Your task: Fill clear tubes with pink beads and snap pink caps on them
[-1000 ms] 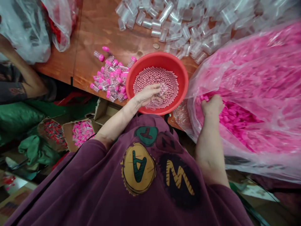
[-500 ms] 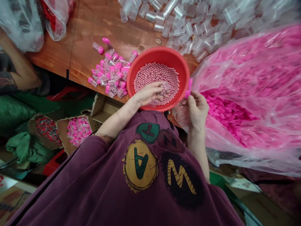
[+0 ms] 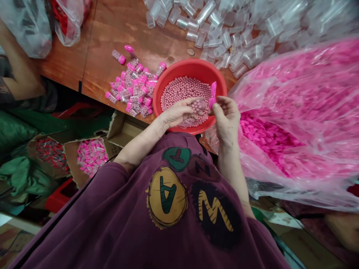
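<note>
My left hand [image 3: 179, 111] is closed round a small clear tube [image 3: 198, 105] filled with pink beads, over the near side of the red bowl [image 3: 168, 76]. The bowl holds a layer of pink beads [image 3: 182, 89]. My right hand [image 3: 226, 116] pinches a pink cap [image 3: 213, 93] right beside the tube's open end, over the bowl's right rim. Left of the bowl lies a heap of filled, pink-capped tubes [image 3: 134, 89] on the wooden table [image 3: 112, 33].
A big clear bag of pink caps [image 3: 294, 112] fills the right side. Empty clear tubes [image 3: 224, 30] are piled at the back. Another person's arm [image 3: 17, 71] is at the far left beside plastic bags [image 3: 28, 22]. Cardboard boxes with filled tubes [image 3: 89, 155] stand below the table's edge.
My right hand came out of the bag of caps with one pink cap and moved left to the tube in my left hand. The left hand stayed over the bowl.
</note>
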Action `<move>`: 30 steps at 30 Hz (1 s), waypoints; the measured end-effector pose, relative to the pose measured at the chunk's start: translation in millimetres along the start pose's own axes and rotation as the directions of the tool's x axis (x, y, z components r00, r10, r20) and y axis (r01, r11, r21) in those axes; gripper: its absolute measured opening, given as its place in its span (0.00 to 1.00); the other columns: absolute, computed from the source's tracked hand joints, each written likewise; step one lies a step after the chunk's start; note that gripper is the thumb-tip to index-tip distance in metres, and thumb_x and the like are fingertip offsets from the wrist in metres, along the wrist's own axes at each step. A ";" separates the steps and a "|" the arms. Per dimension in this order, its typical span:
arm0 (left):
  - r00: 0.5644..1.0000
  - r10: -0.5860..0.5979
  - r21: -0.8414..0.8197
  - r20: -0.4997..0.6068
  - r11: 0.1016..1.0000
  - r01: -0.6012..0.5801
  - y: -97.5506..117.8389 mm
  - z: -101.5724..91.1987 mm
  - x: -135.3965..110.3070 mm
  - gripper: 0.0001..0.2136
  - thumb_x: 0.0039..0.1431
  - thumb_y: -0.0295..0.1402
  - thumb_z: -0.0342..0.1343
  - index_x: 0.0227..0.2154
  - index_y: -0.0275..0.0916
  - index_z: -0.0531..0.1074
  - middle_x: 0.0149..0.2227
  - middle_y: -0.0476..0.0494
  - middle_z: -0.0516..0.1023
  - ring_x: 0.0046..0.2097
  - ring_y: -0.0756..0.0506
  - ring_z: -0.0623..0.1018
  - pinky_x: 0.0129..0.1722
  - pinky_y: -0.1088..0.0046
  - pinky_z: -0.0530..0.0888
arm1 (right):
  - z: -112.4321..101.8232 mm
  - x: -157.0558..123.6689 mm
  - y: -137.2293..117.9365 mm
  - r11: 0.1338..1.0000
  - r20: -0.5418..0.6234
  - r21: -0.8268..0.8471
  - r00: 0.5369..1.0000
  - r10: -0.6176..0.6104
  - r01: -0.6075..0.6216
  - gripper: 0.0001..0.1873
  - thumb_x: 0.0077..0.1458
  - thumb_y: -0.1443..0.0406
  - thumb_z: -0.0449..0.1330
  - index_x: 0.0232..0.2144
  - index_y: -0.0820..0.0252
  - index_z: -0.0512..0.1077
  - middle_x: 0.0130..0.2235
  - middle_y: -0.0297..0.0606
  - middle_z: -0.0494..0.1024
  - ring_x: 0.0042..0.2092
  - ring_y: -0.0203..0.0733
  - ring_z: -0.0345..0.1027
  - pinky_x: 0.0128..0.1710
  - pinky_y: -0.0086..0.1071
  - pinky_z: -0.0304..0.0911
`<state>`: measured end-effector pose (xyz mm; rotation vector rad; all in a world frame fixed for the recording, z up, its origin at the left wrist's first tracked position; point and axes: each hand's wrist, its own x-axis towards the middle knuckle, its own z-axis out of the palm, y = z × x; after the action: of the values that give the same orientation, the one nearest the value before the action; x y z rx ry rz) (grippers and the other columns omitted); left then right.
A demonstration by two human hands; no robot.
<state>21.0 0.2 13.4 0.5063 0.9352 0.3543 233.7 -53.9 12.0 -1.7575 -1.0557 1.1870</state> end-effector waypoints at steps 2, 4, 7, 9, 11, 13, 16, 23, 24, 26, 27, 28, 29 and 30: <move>1.000 -0.009 -0.057 -0.008 0.998 0.009 -2.5 -2.6 1.5 0.32 0.70 0.23 0.55 0.76 0.37 0.74 0.69 0.31 0.88 0.64 0.40 0.91 0.67 0.59 0.87 | 0.6 2.6 5.0 1.000 0.002 0.004 1.000 -0.006 0.006 0.28 0.70 0.37 0.70 0.60 0.44 0.78 0.52 0.40 0.85 0.45 0.48 0.82 0.51 0.52 0.87; 1.000 -0.020 -0.117 -0.012 0.993 0.018 -6.1 -6.2 3.8 0.25 0.75 0.28 0.57 0.71 0.37 0.79 0.65 0.32 0.89 0.62 0.39 0.92 0.67 0.57 0.88 | 1.1 4.5 8.8 1.000 0.003 0.015 1.000 0.005 -0.005 0.29 0.70 0.38 0.68 0.62 0.44 0.77 0.53 0.39 0.84 0.44 0.48 0.82 0.51 0.52 0.87; 0.998 -0.059 -0.191 -0.017 0.980 0.054 -10.5 -11.7 9.1 0.16 0.78 0.30 0.60 0.63 0.37 0.83 0.59 0.33 0.92 0.60 0.39 0.93 0.64 0.59 0.88 | -0.3 6.3 11.5 0.990 0.011 0.101 0.995 0.100 -0.100 0.24 0.70 0.41 0.67 0.56 0.45 0.78 0.48 0.38 0.84 0.41 0.47 0.80 0.49 0.51 0.85; 0.996 -0.089 -0.248 -0.013 0.965 0.082 -11.3 -14.1 13.8 0.15 0.75 0.26 0.62 0.60 0.36 0.84 0.55 0.35 0.92 0.58 0.41 0.93 0.62 0.63 0.88 | -3.0 7.3 11.8 0.959 0.034 0.210 0.982 0.188 -0.191 0.20 0.67 0.42 0.68 0.46 0.47 0.77 0.42 0.37 0.81 0.39 0.47 0.78 0.44 0.47 0.83; 0.994 -0.107 -0.327 -0.013 0.940 0.097 -9.8 -15.1 18.7 0.16 0.74 0.24 0.61 0.59 0.36 0.84 0.52 0.38 0.93 0.55 0.43 0.93 0.57 0.67 0.88 | -5.2 9.4 12.1 0.910 0.074 0.305 0.959 0.272 -0.282 0.24 0.66 0.38 0.66 0.36 0.48 0.71 0.36 0.35 0.76 0.34 0.44 0.73 0.36 0.41 0.79; 0.992 -0.123 -0.418 -0.039 0.903 0.096 -5.9 -15.0 22.7 0.16 0.76 0.27 0.60 0.62 0.36 0.84 0.51 0.38 0.93 0.54 0.42 0.93 0.54 0.69 0.88 | -4.6 14.3 14.2 0.868 0.126 0.319 0.925 0.358 -0.380 0.33 0.65 0.32 0.64 0.30 0.49 0.63 0.33 0.33 0.70 0.28 0.39 0.62 0.26 0.34 0.67; 0.979 -0.162 -0.523 -0.123 0.849 0.075 3.0 -15.2 24.2 0.19 0.84 0.38 0.57 0.67 0.37 0.83 0.53 0.36 0.93 0.57 0.40 0.93 0.55 0.67 0.89 | 5.2 30.3 21.2 0.900 0.119 -0.013 0.893 0.433 -0.435 0.34 0.69 0.35 0.65 0.28 0.49 0.59 0.31 0.32 0.68 0.27 0.38 0.56 0.26 0.33 0.60; 0.967 -0.176 -0.589 -0.185 0.808 0.034 10.9 -25.7 10.6 0.25 0.88 0.53 0.55 0.66 0.39 0.85 0.56 0.35 0.93 0.58 0.39 0.92 0.50 0.70 0.88 | 54.4 72.8 38.0 0.333 0.089 -0.940 0.896 0.435 -0.068 0.24 0.72 0.77 0.52 0.60 0.79 0.83 0.65 0.76 0.83 0.65 0.71 0.85 0.65 0.55 0.77; 0.966 -0.178 -0.593 -0.190 0.805 0.032 9.5 -28.3 8.9 0.25 0.87 0.54 0.56 0.65 0.39 0.85 0.56 0.35 0.93 0.58 0.39 0.92 0.48 0.71 0.88 | 59.3 74.6 40.7 0.270 0.115 -0.963 0.870 0.479 -0.021 0.27 0.72 0.79 0.51 0.63 0.82 0.82 0.64 0.78 0.84 0.67 0.73 0.84 0.66 0.56 0.78; 0.963 -0.182 -0.602 -0.197 0.798 0.028 5.5 -33.5 6.9 0.25 0.86 0.54 0.57 0.64 0.39 0.86 0.54 0.35 0.93 0.56 0.40 0.93 0.45 0.72 0.87 | 64.0 75.3 47.1 0.248 0.156 -0.968 0.841 0.519 0.027 0.27 0.71 0.78 0.52 0.63 0.82 0.83 0.61 0.77 0.86 0.66 0.73 0.85 0.66 0.55 0.78; 0.963 -0.185 -0.607 -0.198 0.794 0.028 3.3 -35.9 6.6 0.24 0.86 0.53 0.58 0.64 0.40 0.86 0.53 0.35 0.93 0.55 0.40 0.93 0.44 0.73 0.86 | 63.6 74.6 50.6 0.272 0.166 -0.962 0.844 0.509 0.025 0.25 0.71 0.77 0.54 0.61 0.80 0.84 0.59 0.75 0.87 0.65 0.72 0.86 0.65 0.55 0.79; 0.962 -0.188 -0.611 -0.196 0.791 0.029 1.1 -38.0 6.8 0.23 0.86 0.51 0.58 0.64 0.40 0.86 0.52 0.36 0.93 0.54 0.40 0.93 0.42 0.74 0.85 | 61.7 73.5 54.0 0.323 0.170 -0.946 0.861 0.479 0.007 0.23 0.70 0.75 0.56 0.58 0.77 0.86 0.57 0.73 0.88 0.63 0.71 0.86 0.64 0.54 0.80; 0.962 -0.192 -0.615 -0.193 0.788 0.034 -0.9 -39.6 7.5 0.22 0.86 0.49 0.57 0.64 0.39 0.86 0.51 0.36 0.93 0.52 0.41 0.93 0.41 0.74 0.84 | 58.5 72.1 56.7 0.391 0.175 -0.920 0.883 0.437 -0.012 0.20 0.70 0.73 0.58 0.55 0.73 0.87 0.56 0.71 0.89 0.61 0.69 0.86 0.63 0.54 0.80; 0.962 -0.197 -0.619 -0.190 0.785 0.039 -2.6 -40.7 8.5 0.20 0.87 0.46 0.57 0.63 0.39 0.86 0.50 0.37 0.93 0.51 0.41 0.93 0.39 0.75 0.83 | 54.5 70.3 58.4 0.461 0.182 -0.887 0.902 0.391 -0.021 0.18 0.69 0.72 0.59 0.52 0.69 0.87 0.55 0.67 0.89 0.60 0.66 0.86 0.63 0.53 0.80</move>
<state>-8.0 12.8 -13.8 -0.2047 1.0206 0.5870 210.7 -4.1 -79.2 -2.5688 -1.9823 1.2382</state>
